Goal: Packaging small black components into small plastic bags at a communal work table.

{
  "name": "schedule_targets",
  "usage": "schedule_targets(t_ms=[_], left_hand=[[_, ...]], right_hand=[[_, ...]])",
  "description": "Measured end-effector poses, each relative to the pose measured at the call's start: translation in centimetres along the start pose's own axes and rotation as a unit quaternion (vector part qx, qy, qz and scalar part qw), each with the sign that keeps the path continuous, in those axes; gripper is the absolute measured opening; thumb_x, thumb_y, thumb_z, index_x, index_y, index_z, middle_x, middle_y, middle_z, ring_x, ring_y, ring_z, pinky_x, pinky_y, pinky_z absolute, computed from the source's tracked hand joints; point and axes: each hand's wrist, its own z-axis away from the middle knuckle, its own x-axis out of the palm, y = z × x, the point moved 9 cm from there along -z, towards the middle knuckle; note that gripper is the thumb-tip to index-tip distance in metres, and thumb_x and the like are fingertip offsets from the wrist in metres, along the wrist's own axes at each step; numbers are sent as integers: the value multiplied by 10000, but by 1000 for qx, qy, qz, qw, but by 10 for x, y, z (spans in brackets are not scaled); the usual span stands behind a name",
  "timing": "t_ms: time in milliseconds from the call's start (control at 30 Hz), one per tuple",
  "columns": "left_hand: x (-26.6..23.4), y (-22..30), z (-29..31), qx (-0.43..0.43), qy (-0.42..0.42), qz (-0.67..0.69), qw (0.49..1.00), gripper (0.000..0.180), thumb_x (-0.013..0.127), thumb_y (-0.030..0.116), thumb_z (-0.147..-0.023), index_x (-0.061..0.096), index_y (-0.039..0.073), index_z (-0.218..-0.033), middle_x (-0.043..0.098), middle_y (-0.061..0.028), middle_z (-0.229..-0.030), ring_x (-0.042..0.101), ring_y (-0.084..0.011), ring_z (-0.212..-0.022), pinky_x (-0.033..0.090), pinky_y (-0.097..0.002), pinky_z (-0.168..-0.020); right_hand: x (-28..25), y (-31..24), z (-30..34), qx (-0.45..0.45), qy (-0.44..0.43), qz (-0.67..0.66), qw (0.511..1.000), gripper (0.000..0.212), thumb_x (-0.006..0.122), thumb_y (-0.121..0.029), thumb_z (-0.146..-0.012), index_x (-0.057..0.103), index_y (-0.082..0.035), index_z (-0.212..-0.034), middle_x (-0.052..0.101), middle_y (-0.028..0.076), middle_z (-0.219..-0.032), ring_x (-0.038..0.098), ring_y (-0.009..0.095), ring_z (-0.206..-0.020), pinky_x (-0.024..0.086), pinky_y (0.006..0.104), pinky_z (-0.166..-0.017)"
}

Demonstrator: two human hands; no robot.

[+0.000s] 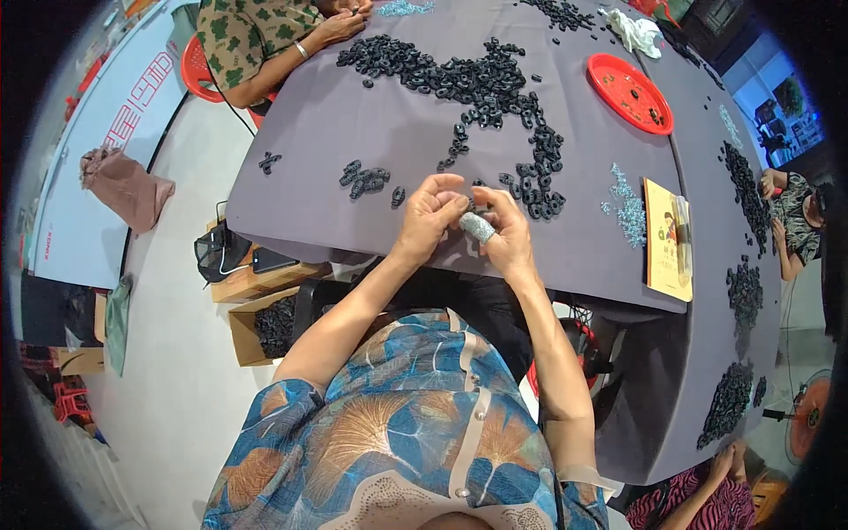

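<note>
Bright indoor light, soft shadows, bent edges, dark corners

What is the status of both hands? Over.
Left hand, right hand close together; grip contents unclear; small glossy black oval pieces scattered beyond; no obstruction seen.

Table (296, 155) reads plain purplish grey from my end, little parts (424, 72) heaped toward its far edge solid black. I've got a bright red tray (609, 81) by the right edge, yellow booklet (662, 252) at the near right corner, and a blue shirt (375, 424) with tan leaf fans.
</note>
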Motion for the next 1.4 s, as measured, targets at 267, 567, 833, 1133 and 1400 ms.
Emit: schedule_targets(t_ms=[267,567,833,1133,1400], left_hand=[[13,-7,-2,-47,-79,35,995,321,594,186,-893,476,20,-1142,599,-5,-795,502,-34,-602,393,-171,-514],[21,-3,1,-75,-88,7,993,298,576,214,-905,496,25,-1121,624,-21,-822,533,-41,-628,409,-175,-521],[12,-4,-1,-81,-71,56,993,302,605,90,-869,487,-10,-1129,648,-82,-873,600,-91,-693,469,-198,-570],[10,1,7,-57,-34,-15,998,106,615,80,-853,632,5,-926,640,-19,-784,546,-52,-656,425,-172,-600],[12,69,15,221,-2,-501,837,102,612,13,-752,638,27,-850,564,-77,-746,523,-202,-685,437,-296,-592]], right_hand=[[2,-4,-1,-48,-42,16,998,299,691,-40,-754,605,-30,-1040,546,36,-1047,585,73,-646,450,215,-469],[-2,-1,-1,-49,1,30,998,228,706,-48,-739,603,-39,-942,585,27,-910,579,88,-626,474,229,-481],[3,-9,3,-106,12,68,992,319,716,-36,-719,603,-40,-1017,594,76,-982,593,140,-684,502,263,-607],[-58,-28,-4,-44,70,171,982,150,650,-51,-765,647,-9,-909,624,110,-889,617,209,-763,486,300,-653],[-190,-17,-14,-54,232,503,831,136,586,-39,-754,658,-21,-868,613,169,-917,580,335,-878,456,414,-776]])
